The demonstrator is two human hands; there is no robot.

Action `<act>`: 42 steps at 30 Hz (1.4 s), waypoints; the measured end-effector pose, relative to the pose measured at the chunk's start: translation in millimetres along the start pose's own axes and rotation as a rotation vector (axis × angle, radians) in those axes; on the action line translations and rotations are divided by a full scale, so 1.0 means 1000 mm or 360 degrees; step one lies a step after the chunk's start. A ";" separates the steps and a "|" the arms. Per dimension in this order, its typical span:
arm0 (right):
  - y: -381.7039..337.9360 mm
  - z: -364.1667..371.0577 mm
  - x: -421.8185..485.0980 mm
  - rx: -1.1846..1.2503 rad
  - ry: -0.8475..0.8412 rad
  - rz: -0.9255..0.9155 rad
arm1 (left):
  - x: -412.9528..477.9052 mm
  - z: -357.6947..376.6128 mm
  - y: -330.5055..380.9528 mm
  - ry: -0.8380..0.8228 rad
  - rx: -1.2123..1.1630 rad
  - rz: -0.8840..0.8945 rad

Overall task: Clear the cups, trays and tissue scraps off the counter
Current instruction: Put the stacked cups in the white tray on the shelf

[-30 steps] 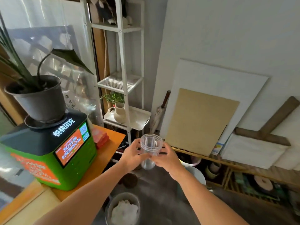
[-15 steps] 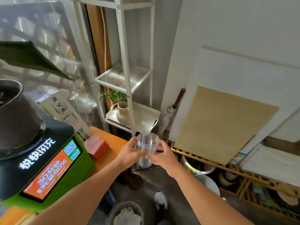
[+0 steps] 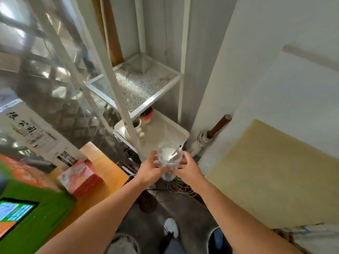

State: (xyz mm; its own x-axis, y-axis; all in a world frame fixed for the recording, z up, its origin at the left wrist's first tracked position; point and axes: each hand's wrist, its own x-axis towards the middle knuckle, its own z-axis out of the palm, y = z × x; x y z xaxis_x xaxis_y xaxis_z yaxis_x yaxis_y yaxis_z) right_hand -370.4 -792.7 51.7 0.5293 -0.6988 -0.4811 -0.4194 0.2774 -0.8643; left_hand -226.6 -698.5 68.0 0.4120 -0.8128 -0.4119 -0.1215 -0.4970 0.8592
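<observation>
Gripping the clear cup (image 3: 169,158) — left hand (image 3: 149,170), right hand (image 3: 189,169) fingers closed — now nearer the tray (image 3: 172,132).

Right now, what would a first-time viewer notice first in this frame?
The clear plastic cup, held upright between the left hand and right hand at centre, over the floor. Behind it stands a white metal shelf rack with a mesh tier; at lower left, a green machine with a lit screen sits on the orange counter.

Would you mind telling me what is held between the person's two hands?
In the head view, a clear plastic cup sits between the left hand and the right hand, both gripping its sides.
</observation>
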 end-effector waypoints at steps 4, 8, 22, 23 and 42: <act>0.003 -0.009 0.044 -0.0035 -0.0060 0.0025 | 0.037 0.016 -0.003 0.0123 0.0024 -0.0021; 0.006 -0.008 0.081 -0.0062 -0.0083 0.0029 | 0.068 0.023 -0.012 0.0260 0.0022 -0.0004; 0.018 0.002 0.173 -0.0435 -0.0007 -0.0082 | 0.153 0.042 -0.042 0.0599 -0.0383 -0.0179; 0.019 0.002 0.177 -0.0462 -0.0008 -0.0089 | 0.158 0.042 -0.044 0.0595 -0.0380 -0.0185; 0.043 0.005 0.179 -0.0243 -0.0105 0.0239 | 0.161 0.046 -0.060 0.0590 -0.0433 -0.0424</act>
State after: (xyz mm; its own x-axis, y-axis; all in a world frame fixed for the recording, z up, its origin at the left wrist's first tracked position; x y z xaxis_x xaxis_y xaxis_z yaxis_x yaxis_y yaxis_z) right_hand -289.8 -902.9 -72.2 0.4973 -0.6114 -0.6156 -0.6013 0.2687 -0.7525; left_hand -194.6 -813.3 -64.2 0.6943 -0.4825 -0.5340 0.2492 -0.5349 0.8073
